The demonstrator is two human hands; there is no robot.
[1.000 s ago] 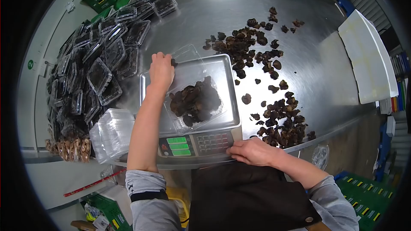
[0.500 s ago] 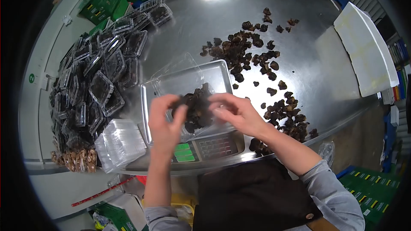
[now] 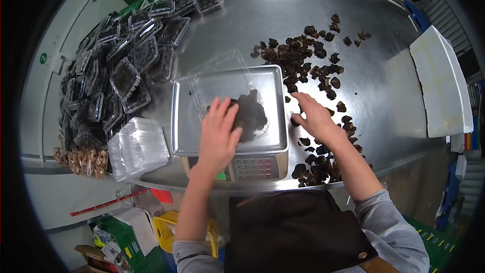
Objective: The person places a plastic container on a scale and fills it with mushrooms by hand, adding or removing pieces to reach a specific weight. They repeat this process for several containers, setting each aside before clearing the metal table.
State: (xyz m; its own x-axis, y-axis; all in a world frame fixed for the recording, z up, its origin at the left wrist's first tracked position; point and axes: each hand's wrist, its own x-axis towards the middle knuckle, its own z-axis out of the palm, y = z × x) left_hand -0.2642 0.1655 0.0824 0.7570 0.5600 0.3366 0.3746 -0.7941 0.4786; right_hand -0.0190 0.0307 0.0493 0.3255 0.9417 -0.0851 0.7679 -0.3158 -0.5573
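Observation:
A clear plastic clamshell box (image 3: 237,65) lies with its lid raised on the metal pan (image 3: 183,136) of a weighing scale (image 3: 280,167). Inside it is a heap of dark, crinkled wood ear mushrooms (image 3: 251,114), slightly blurred. My left hand (image 3: 218,134) lies over the box's left part, fingers stretched out at the heap's edge; what is beneath the palm is hidden. To the right of the pan, my right hand (image 3: 319,121) hovers low over the steel table, thumb and fingers apart, close to a single dark mushroom (image 3: 295,120).
Loose mushrooms (image 3: 293,53) spread across the steel table (image 3: 374,91), with a nearer group (image 3: 318,169) by the front edge. Filled clamshell boxes (image 3: 126,78) pile up at left, beside a stack of nested clear boxes (image 3: 139,149). A white foam box (image 3: 442,86) stands at right.
Both hands were together at the mushrooms in the box. My right hand has moved off to the right over the table; my left stays at the box with fingers straightened. The view has shifted.

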